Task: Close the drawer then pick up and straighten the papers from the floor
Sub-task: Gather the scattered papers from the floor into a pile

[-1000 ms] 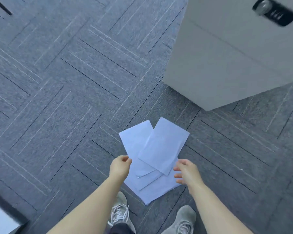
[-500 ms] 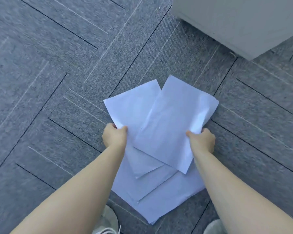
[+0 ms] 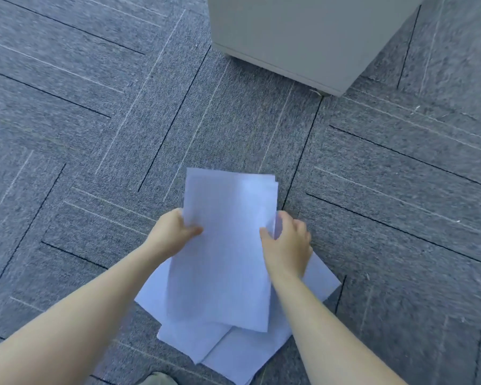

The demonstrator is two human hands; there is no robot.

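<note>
Grey carpet floor (image 3: pixel 95 134); grey cabinet (image 3: pixel 303 37) at top. Both forearms reach forward and down. Papers (image 3: pixel 228 245) mid-frame, loose sheets fanned beneath on floor. Left hand (image 3: pixel 172 234) pinches papers' left edge; right hand (image 3: pixel 289 245) pinches right edge, thumbs on top.

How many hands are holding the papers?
2. The left hand grips the left edge of the papers, and the right hand grips the right edge. More sheets lie underneath on the carpet.
</note>
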